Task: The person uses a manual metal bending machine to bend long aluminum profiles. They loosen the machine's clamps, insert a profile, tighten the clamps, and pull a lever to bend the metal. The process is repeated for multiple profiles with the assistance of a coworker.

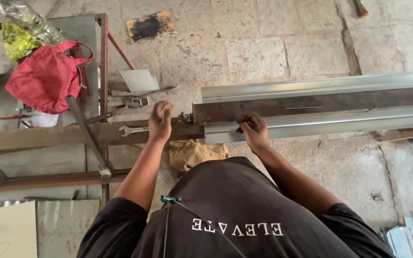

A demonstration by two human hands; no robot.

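Tan cloth bunched on floor just beyond torso. Left hand on rusty steel beam, fingers curled shut at bolt; whether gripping it, cannot tell. Open-end spanner lies just left of that hand. Right hand fingers clamped on near edge of folded sheet-metal channel. Red bag on bench beyond.

Under the right hand a shiny silver metal sheet is gleaming beside a rusty brown bar. Just left of the left hand a silver wrench is lying on a dull brown beam. Farther left, a red bag is hanging below a yellow-green cloth.
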